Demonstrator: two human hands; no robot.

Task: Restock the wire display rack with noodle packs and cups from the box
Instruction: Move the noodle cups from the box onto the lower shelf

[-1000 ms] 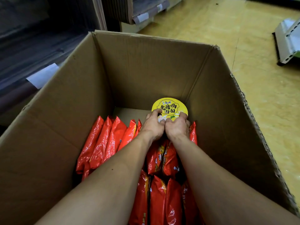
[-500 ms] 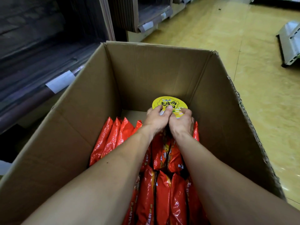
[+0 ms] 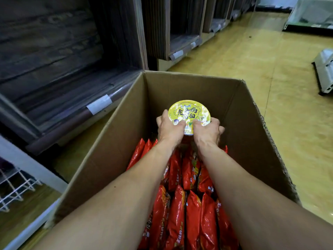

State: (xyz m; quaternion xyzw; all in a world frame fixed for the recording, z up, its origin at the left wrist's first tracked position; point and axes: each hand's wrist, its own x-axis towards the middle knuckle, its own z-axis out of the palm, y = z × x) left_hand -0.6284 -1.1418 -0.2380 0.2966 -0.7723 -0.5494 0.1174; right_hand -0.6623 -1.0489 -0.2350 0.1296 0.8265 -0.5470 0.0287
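**Both hands on the yellow cup, inside the box**

The yellow-tan floor [image 3: 270, 69] took up the right side & top of the head view. Dark wood shelving [image 3: 54, 51] ran along the left. The open cardboard box [image 3: 111, 159] stood on the floor just beside that shelving, w/ your forearms reaching into it from the near edge. Red noodle packs [image 3: 180, 213] stood on edge in rows inside, filling the near part of the box & running under both arms. Only a corner of the white wire rack [image 3: 16, 184] showed, low at the left edge, well apart from the box's contents. A grey metal piece [image 3: 324, 73] lay on the floor at far right.

Your left hand [image 3: 169, 129] gripped the cup [image 3: 189, 110] on its left side, fingers [image 3: 164, 112] curled round the rim & thumb lying on the near edge of the lid. Your right hand [image 3: 207, 132] gripped the right side the same way, thumb on the lid beside the left one. The cup sat between both hands, its yellow lid w/ black characters facing up toward you. It was over the far end of the packs, near the box's far wall but apart from it. You couldn't tell if its base touched the packs, as the hands hid it. A white label [image 3: 99, 106] sat on the front edge of the nearest shelf.
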